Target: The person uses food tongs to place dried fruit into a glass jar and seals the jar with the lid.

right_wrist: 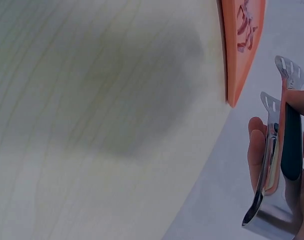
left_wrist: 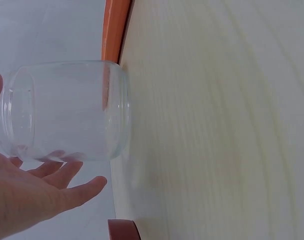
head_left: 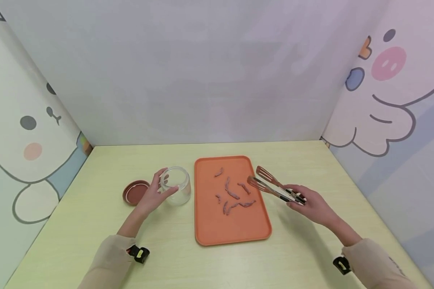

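My left hand (head_left: 152, 197) holds a clear glass jar (head_left: 182, 195) near its mouth, thumb on the near side and fingers round the far side. In the left wrist view the jar (left_wrist: 71, 110) has no lid on and nothing inside. My right hand (head_left: 314, 207) grips metal tongs (head_left: 275, 188) with slotted heads and dark handle grips. Their heads stand apart, above the right edge of an orange tray (head_left: 235, 233), with nothing between them. Several thin, reddish-brown dried strips (head_left: 231, 193) lie scattered on the tray.
A round reddish-brown lid (head_left: 135, 193) lies on the light wooden table (head_left: 173, 257), left of the jar and close to my left hand. A pale wall (head_left: 202, 80) rises behind the table, with cartoon-printed panels (head_left: 376, 112) at the sides.
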A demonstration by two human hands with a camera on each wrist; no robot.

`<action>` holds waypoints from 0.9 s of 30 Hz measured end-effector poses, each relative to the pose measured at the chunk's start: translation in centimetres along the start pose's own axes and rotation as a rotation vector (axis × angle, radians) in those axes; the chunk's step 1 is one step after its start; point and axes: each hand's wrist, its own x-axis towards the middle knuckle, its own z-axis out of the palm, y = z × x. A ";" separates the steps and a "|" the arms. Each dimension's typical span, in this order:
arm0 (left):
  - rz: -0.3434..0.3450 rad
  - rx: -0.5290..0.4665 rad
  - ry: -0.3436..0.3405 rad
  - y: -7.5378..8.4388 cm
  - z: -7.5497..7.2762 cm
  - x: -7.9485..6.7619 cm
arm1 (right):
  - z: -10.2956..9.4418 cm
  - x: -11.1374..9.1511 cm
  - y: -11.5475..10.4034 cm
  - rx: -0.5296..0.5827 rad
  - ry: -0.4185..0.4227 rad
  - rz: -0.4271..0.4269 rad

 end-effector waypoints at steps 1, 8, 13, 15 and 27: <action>-0.002 -0.001 -0.001 0.0 0.0 0.0 | 0.3 0.0 0.0 -0.005 0.000 -0.005; -0.020 -0.021 -0.016 1.3 -0.1 -0.5 | 2.0 -0.2 -0.3 0.013 0.005 -0.051; -0.012 -0.008 -0.020 3.4 -0.2 -1.6 | 2.8 0.0 -0.5 -0.008 0.005 -0.043; -0.013 -0.003 -0.022 3.7 -0.2 -1.7 | 3.0 0.1 -0.6 -0.022 0.008 -0.034; -0.025 -0.018 -0.014 0.5 -0.1 -0.2 | 3.6 0.3 -1.1 -0.049 -0.003 -0.004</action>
